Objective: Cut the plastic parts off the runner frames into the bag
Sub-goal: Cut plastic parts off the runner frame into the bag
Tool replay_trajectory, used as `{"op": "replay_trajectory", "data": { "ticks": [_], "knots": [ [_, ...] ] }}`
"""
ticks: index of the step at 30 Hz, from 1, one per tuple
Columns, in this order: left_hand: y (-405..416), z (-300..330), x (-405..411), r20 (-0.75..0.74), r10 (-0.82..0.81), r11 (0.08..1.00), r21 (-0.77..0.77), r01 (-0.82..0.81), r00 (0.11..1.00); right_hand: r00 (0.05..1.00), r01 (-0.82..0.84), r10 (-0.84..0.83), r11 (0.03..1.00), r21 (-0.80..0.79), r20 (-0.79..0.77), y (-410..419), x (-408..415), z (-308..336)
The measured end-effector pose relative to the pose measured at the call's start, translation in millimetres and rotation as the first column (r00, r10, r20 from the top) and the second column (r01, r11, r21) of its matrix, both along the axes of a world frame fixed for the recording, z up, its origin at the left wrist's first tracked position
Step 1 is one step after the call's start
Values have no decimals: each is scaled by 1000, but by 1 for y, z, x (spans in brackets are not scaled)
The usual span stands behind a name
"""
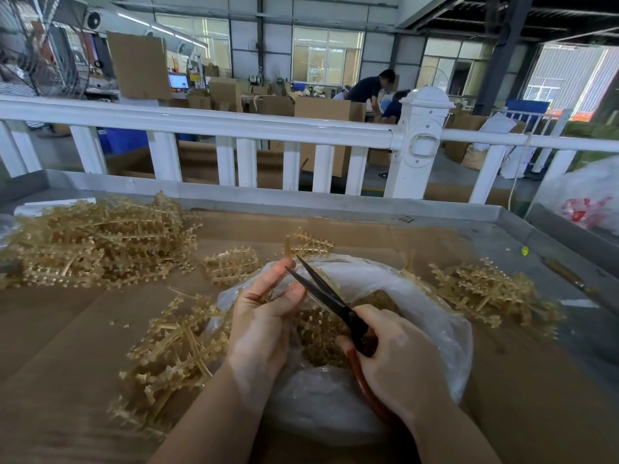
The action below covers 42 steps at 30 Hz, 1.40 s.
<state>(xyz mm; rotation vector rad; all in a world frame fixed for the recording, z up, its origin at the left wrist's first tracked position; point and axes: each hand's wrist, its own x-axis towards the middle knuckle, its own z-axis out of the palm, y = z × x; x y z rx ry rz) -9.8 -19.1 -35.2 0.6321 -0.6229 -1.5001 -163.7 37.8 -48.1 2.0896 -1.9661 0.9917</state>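
Brown cardboard [83,329] covers our work table. Our right hand [398,360] grips black scissors with red-brown handles [330,303], blades open. Our left hand [264,316] pinches a thin amber plastic runner piece [264,298] over the clear plastic bag [435,316], which holds cut parts [318,333].

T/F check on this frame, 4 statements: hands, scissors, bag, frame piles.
1. The right hand holds the scissors. True.
2. The scissor blades are open. True.
3. The bag is empty. False: loose cut parts lie inside it.
4. The biggest pile of runner frames lies at the right of the table. False: it lies far left; the left hand pinches a thin piece by the blades.
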Motion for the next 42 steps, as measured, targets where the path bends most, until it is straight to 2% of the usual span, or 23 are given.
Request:
{"op": "replay_trajectory", "data": {
  "ticks": [6,11,16,25,30,35,42],
  "knots": [
    [-4,-5,1,-7,13,1000,10,-13,1000,997,4,-7,999,-33,-79,0,1,2],
    [-4,-5,-1,26,11,1000,-23,-10,1000,996,-22,25,999,33,-89,1,0,3],
    [-4,-5,-3,54,-32,998,-52,35,998,996,-40,42,999,27,-78,1,0,5],
    [-5,-9,-7,-29,-103,986,-131,98,994,996,-78,80,996,46,-37,-1,3,3],
    [-6,-9,-6,-36,-109,989,-108,104,993,995,-93,95,994,62,-39,-1,3,3],
    [-5,-8,-6,-112,-57,998,-45,53,992,994,-93,96,994,62,-44,-1,2,4],
    [-4,-6,-7,-115,-43,999,-34,39,992,995,-80,81,997,15,-55,0,3,6]
  ]
}}
